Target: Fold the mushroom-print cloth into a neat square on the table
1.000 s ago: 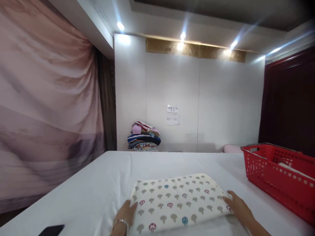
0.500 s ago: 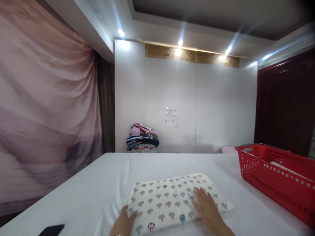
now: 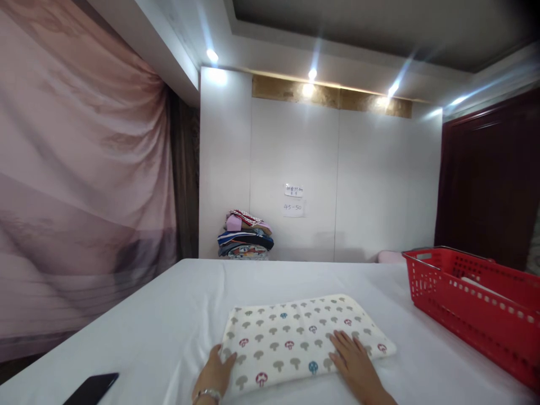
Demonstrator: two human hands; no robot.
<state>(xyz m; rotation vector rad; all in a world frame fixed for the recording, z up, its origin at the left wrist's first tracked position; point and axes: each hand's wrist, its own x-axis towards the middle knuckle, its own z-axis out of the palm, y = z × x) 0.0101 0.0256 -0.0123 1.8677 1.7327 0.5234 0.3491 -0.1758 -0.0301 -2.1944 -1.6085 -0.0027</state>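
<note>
A folded cream cloth with a mushroom print (image 3: 295, 337) lies flat on the white-covered table (image 3: 177, 315) in front of me. My left hand (image 3: 215, 372), with a bracelet at the wrist, rests at the cloth's near left corner, fingers touching its edge. My right hand (image 3: 356, 365) lies palm down on the cloth's near right part, fingers spread. Neither hand grips anything.
A red plastic basket (image 3: 472, 309) with something white inside stands at the table's right. A black phone (image 3: 90, 388) lies at the near left edge. A stack of folded clothes (image 3: 245, 236) sits against the far white wall, under paper notes (image 3: 294, 199).
My right hand moved from the cloth's right edge onto its top and slid slightly toward me. The left hand stayed at the near left corner.
</note>
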